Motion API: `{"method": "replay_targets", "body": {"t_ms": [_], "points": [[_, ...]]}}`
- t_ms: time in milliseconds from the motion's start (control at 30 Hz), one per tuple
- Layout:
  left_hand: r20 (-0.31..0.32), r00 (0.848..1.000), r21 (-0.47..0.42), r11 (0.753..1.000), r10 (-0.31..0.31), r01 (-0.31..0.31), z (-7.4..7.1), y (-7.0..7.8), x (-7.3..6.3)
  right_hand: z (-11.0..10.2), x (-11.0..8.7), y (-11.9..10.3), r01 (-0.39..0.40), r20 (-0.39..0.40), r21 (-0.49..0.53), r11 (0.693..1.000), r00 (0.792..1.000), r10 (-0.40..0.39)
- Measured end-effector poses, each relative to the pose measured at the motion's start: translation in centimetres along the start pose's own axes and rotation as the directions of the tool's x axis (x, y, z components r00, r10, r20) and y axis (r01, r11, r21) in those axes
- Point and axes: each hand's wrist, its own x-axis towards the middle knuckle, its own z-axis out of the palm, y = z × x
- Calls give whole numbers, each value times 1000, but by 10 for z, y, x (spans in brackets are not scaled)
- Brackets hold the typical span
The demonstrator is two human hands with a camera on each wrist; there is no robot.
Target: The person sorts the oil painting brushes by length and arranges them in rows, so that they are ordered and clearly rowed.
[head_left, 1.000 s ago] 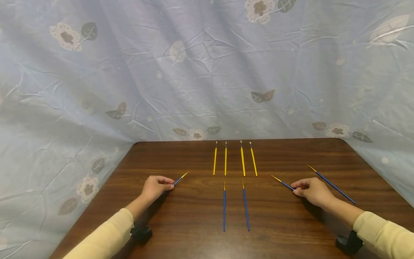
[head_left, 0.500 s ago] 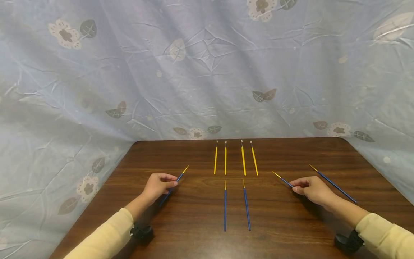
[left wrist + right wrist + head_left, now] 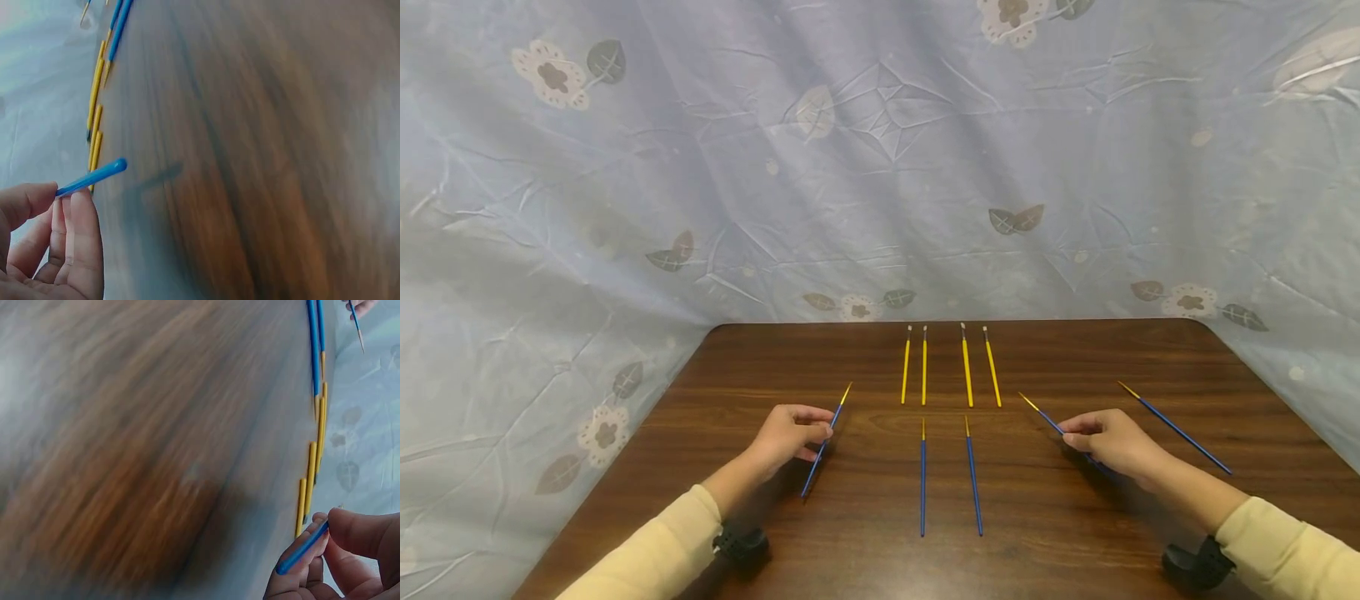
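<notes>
My left hand (image 3: 793, 437) pinches a blue paintbrush (image 3: 817, 460) between thumb and fingers, left of the middle of the table, its pointed tip facing away. In the left wrist view the blunt blue handle end (image 3: 112, 167) sticks out past the fingertips, its shadow on the wood. On the other side my right hand (image 3: 1112, 442) pinches another blue paintbrush (image 3: 1049, 423), tip slanting toward the far left. The right wrist view shows that handle (image 3: 303, 550) lying across the curled fingers. Between the hands lie two blue paintbrushes, a left one (image 3: 922, 487) and a right one (image 3: 974, 487).
Several yellow paintbrushes (image 3: 967, 371) lie in a row near the far edge of the wooden table (image 3: 737, 358). Right of my right hand rests one more blue paintbrush (image 3: 1180, 432), slanted. A floral curtain (image 3: 880, 192) hangs behind the table and along its sides.
The left hand's paintbrush has swung more upright, its handle coming into view, and the left hand has shifted right. My right hand has moved slightly left with its paintbrush.
</notes>
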Motion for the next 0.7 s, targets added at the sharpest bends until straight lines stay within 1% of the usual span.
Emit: {"method": "replay_targets", "body": {"t_ms": [200,433,567,700], "points": [[50,999,-23,1000,-7,8,13,6,-4,7,0,-6,-14,18,21,1000,1000,13],[83,997,-53,999,2,3,28,9,-7,16,-1,-13,-39,34,65,997,999,37],[112,994,-91,996,3,7,37,11,-8,21,0,-15,-45,38,96,994,998,41],[123,992,-134,991,-6,22,46,13,-9,26,0,-18,-48,49,129,990,998,42]]}}
